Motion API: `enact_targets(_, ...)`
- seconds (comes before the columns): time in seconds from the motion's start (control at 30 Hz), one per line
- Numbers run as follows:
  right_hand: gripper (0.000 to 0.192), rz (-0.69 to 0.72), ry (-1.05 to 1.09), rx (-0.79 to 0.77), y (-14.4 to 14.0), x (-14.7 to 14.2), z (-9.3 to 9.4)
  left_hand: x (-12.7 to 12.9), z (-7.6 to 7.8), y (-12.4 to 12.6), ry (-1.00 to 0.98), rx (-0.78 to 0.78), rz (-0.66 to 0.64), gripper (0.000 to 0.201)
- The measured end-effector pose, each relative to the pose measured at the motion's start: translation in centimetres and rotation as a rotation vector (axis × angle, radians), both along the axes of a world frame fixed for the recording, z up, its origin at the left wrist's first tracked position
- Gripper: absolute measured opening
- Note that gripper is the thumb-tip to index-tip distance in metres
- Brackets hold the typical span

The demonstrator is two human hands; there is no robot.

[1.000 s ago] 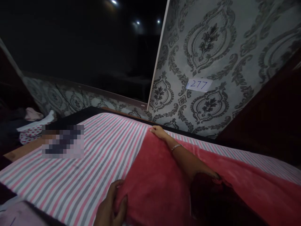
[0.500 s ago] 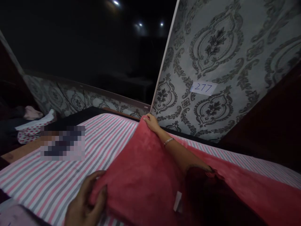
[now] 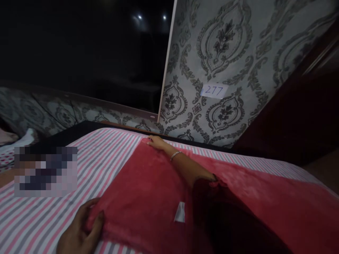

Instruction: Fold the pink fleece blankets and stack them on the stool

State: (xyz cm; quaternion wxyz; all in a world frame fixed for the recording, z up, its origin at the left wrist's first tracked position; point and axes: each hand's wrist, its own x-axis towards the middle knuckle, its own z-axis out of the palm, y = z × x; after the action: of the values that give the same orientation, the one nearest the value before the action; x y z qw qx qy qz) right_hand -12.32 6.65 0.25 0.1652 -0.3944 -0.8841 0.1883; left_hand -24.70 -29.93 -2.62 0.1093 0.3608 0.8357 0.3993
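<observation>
Here, red blanket (image 3: 148,190) pinched, both hands' fingers (image 3: 90,220)

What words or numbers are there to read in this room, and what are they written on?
"277": handwritten on a white paper slip stuck to the patterned wallpaper.
The small white tag on the red blanket: no writing can be made out on it.
The pixelated patch on the striped sheet: unreadable.
</observation>
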Motion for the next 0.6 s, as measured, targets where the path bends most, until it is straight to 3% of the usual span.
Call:
enact_targets(0.13, 0.030, -0.049, 0.009, -0.015, -0.4, 7.2, 0.1, -0.5, -0.2, 0.2, 0.059, -0.026, -0.016, 0.048)
enact_targets(0.27, 0.036, -0.212, 0.082, 0.016, -2.6, 15.6, -0.4, -1.7, -0.7, 0.7, 0.099, -0.052, -0.031, 0.052)
enact_targets(0.37, 0.041, -0.341, 0.175, 0.040, -4.9, 20.3, -0.9, -2.0, -0.5, 0.9, 0.104, -0.023, -0.064, 0.056)
enact_targets(0.5, 0.045, -0.458, 0.283, -0.074, -7.6, 22.6, -2.2, 0.6, 0.4, 0.9, 0.441, 0.195, -0.091, 0.049)
enact_targets(0.6, 0.049, -0.501, 0.349, -0.190, -8.6, 21.7, -2.7, 5.4, 0.6, 0.6, 0.646, 0.367, -0.394, 0.040)
